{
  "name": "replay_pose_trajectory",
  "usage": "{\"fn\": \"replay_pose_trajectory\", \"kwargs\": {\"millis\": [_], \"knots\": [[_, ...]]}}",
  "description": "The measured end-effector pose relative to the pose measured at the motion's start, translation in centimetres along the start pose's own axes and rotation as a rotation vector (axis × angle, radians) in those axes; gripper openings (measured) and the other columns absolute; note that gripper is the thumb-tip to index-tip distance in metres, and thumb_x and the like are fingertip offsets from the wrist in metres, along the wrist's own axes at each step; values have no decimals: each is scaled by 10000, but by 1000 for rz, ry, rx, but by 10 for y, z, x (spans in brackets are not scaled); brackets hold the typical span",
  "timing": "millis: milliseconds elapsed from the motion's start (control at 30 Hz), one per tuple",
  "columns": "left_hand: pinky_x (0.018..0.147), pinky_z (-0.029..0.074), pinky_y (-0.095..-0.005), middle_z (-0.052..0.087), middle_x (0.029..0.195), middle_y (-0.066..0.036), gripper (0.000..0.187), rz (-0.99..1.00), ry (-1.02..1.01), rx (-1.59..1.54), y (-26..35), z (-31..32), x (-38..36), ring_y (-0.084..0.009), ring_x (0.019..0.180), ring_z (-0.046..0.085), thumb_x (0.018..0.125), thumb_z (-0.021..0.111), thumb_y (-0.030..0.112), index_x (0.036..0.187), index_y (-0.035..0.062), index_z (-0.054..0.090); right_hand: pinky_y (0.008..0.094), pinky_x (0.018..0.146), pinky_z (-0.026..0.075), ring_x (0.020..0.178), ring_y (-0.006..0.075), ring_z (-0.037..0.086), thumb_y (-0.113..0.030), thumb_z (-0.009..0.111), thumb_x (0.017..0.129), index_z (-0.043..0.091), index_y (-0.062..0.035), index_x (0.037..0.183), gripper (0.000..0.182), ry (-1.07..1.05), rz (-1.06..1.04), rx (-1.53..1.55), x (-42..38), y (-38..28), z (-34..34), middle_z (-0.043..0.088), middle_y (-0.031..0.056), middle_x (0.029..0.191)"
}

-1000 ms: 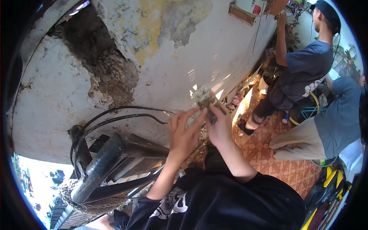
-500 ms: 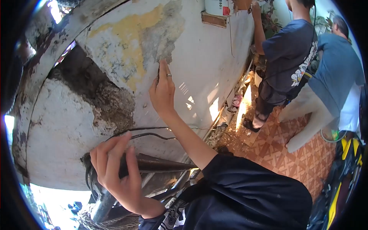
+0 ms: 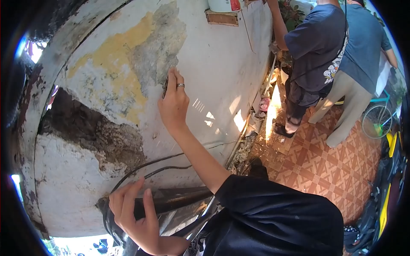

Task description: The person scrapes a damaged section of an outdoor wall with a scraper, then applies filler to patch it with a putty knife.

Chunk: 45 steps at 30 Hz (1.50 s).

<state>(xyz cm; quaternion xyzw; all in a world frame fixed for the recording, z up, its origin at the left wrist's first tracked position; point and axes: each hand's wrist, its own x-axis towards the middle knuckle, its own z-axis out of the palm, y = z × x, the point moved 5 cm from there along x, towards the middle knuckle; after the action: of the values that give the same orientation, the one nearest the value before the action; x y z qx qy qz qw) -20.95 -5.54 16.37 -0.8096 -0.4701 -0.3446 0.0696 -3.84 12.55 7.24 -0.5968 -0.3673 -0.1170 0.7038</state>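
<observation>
My right hand (image 3: 174, 104), with a ring on one finger, reaches up to the white wall (image 3: 218, 55). Its fingers are pressed together, their tips at the lower edge of a bare grey plaster patch (image 3: 158, 47). A dark sliver shows beside the fingers; I cannot tell what it is. Lower down, my left hand (image 3: 134, 215) is raised with fingers curved and thumb apart, holding nothing. Behind it runs a dark pipe-like bar (image 3: 179, 198), with black cables (image 3: 160, 160) along the wall. Left of my right hand, yellow paint (image 3: 124, 38) borders the grey patch.
A deep crumbling hole (image 3: 94, 130) opens in the wall at left. Two people, one in a dark T-shirt (image 3: 314, 55) and one in a blue-grey shirt (image 3: 361, 47), stand at right on the patterned tile floor (image 3: 329, 170). A small wooden ledge (image 3: 222, 18) juts from the wall above.
The view has shifted, so the wall sits further left. My right hand stays at the patch's edge and my left stays raised. The person in blue-grey has moved, and a wheel shows behind them.
</observation>
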Motion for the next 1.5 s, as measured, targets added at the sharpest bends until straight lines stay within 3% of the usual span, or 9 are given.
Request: {"fn": "replay_pose_trajectory", "kwargs": {"millis": [367, 433, 567, 633, 867, 1133, 1233, 1267, 1500], "knots": [[713, 432, -313, 643, 820, -101, 108, -76, 104, 110, -5, 2, 2, -197, 732, 559, 849, 613, 1, 931, -16, 681, 366, 732, 516, 980, 299, 573, 94, 621, 679, 513, -5, 1246, 586, 25, 41, 6, 6, -2, -17, 543, 123, 1106], [715, 432, -316, 646, 827, -102, 106, -63, 137, 88, -3, 3, 1, -199, 734, 560, 851, 614, 3, 931, -20, 679, 344, 671, 544, 1060, 316, 543, 123, 647, 596, 490, 27, 1274, 703, -36, -12, -36, -2, 1, -15, 515, 126, 1177], [727, 439, -330, 652, 842, -103, 97, -53, 181, 52, -2, 1, -2, -211, 753, 562, 863, 612, 9, 926, -32, 673, 347, 665, 544, 1042, 326, 550, 118, 647, 591, 497, 32, 1257, 688, -31, 12, -65, 8, 8, -9, 518, 135, 1143], [734, 443, -340, 654, 846, -100, 98, -35, 192, 44, -4, 1, -1, -221, 786, 562, 871, 609, 18, 924, -37, 670, 378, 702, 505, 948, 313, 565, 70, 624, 681, 507, -22, 1238, 577, 46, -1, -88, 10, 9, -7, 527, 119, 1024], [718, 433, -341, 642, 823, -86, 97, -58, 207, 97, -6, -1, -2, -212, 775, 526, 868, 614, 27, 923, -18, 680, 407, 674, 488, 891, 329, 575, 39, 598, 713, 547, -35, 1105, 402, -37, -21, 20, 1, 14, -26, 538, 139, 1002], [680, 407, -333, 586, 715, -66, 73, -62, 219, 51, -3, -1, 1, -192, 705, 489, 832, 638, 18, 882, -5, 686, 408, 708, 490, 869, 347, 582, 22, 593, 715, 563, -27, 1069, 360, 118, -137, -133, 15, 29, -8, 565, 144, 954], [660, 389, -323, 552, 673, -57, 59, -49, 256, 158, -3, -1, 2, -184, 673, 464, 820, 646, 11, 863, 2, 685, 414, 721, 490, 874, 355, 584, 35, 586, 718, 570, -27, 1079, 367, 104, -1, -106, 46, 61, -10, 568, 149, 962], [780, 405, -361, 594, 726, -50, 112, -167, 224, 117, -7, -1, 0, -235, 750, 516, 762, 683, 39, 870, 52, 712, 421, 727, 486, 890, 352, 578, 45, 592, 717, 558, -32, 1125, 416, 72, -40, -82, 45, 61, -12, 565, 147, 969], [803, 392, -368, 568, 692, -31, 100, -190, 279, 137, -7, -1, -1, -228, 741, 506, 770, 684, 61, 865, 68, 717, 389, 791, 491, 943, 340, 581, 108, 544, 728, 555, -13, 1165, 454, -89, -27, 187, -3, 43, -31, 566, 157, 1048]]}}
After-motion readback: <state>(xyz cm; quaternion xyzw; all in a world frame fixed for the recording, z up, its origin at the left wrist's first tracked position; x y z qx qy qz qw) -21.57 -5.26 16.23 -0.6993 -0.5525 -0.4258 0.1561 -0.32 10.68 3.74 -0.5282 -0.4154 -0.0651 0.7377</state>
